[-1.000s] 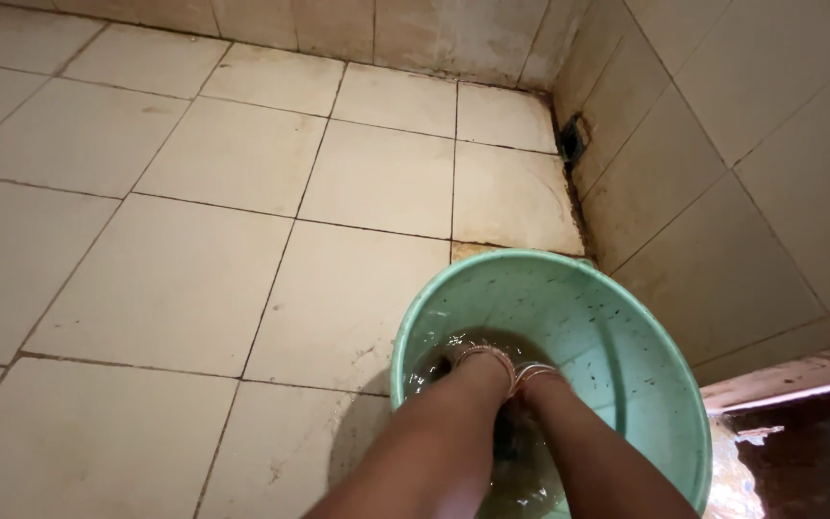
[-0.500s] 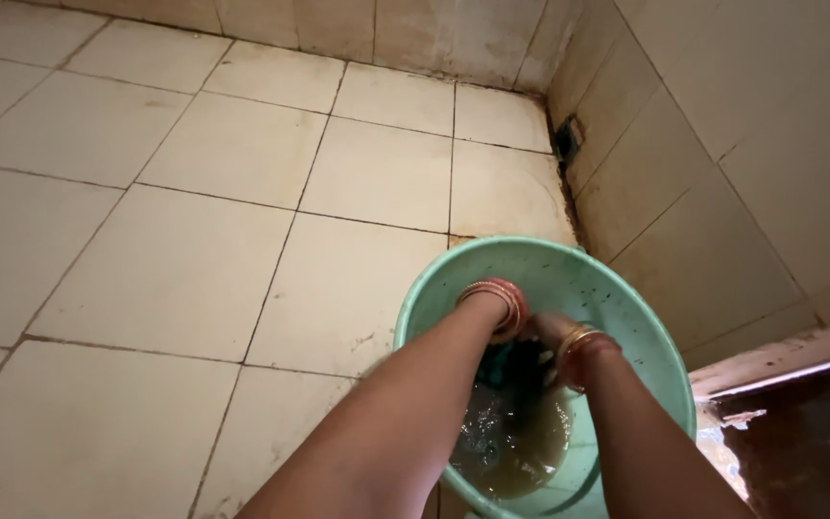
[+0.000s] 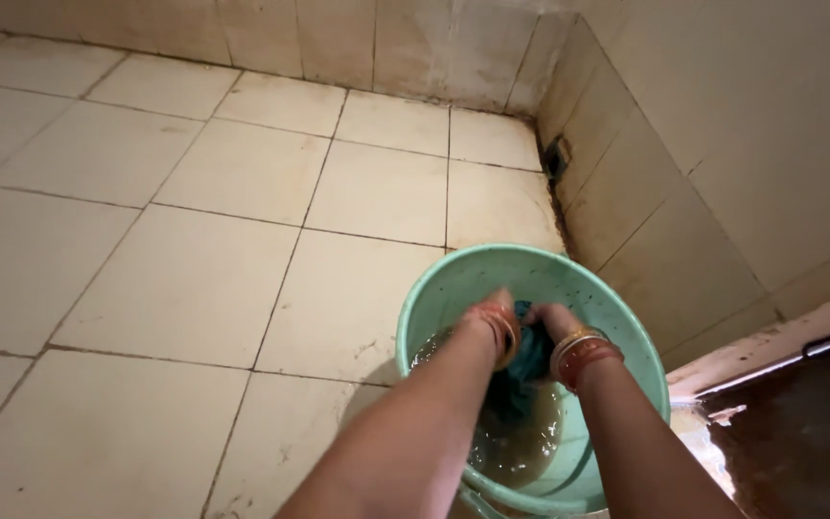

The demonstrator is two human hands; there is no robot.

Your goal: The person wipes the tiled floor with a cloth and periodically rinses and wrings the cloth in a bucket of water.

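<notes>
— So what are they at, over by the corner?

— Washing, by the look of it. Both hands are inside the green bucket (image 3: pixel 626 332), which stands on the tiled floor (image 3: pixel 194 279) close to the wall (image 3: pixel 722 192). The left hand (image 3: pixel 498 309) and the right hand (image 3: pixel 551 321) are each clenched on a dark teal cloth (image 3: pixel 526 360), side by side, bangles at both wrists.

— And where's the cloth itself?

— Bunched between the two fists just above the murky water (image 3: pixel 516 452), with the rest hanging down into it. So its long axis runs roughly up and down, top end in the hands, lower end sunk; how far it reaches below the water I can't tell.

— Rubbing or wringing?

— I'd judge rubbing or squeezing, mid-wash. If wringing follows, it calls for a firm hold at both ends and a twist in opposite directions, kept over the bucket so the water drops back in.
</notes>
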